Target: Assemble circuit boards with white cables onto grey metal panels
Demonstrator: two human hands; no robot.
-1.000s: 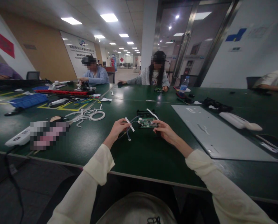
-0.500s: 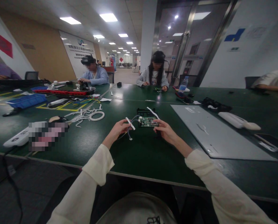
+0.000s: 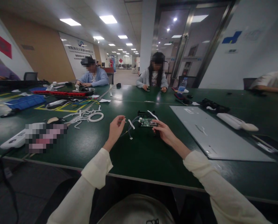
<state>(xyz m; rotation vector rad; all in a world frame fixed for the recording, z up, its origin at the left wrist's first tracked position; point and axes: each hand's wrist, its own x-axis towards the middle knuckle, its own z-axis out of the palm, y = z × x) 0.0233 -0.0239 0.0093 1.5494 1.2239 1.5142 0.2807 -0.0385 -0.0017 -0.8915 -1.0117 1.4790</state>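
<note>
A green circuit board (image 3: 146,122) in a black plastic frame (image 3: 144,113) is in front of me. My right hand (image 3: 163,130) grips its right end between thumb and fingers. Grey wires (image 3: 130,130) run from the board's left side toward the table, with a white paper-like strip (image 3: 131,124) across them. A second white strip (image 3: 152,115) slants over the frame's top right. Just left of the wires, my left hand (image 3: 116,127) is raised with curled fingers slightly apart, and I make out nothing held in it.
On the right lies a grey flat panel (image 3: 213,133), with a white device (image 3: 237,121) beyond it. To the left are a white ring (image 3: 96,117), cut white strips (image 3: 79,117), a blue tray (image 3: 25,102) and a white device (image 3: 22,137). Co-workers sit across the table.
My left hand has let go of the wires with the white strip and moved slightly left and up. My right hand keeps its hold on the board.
</note>
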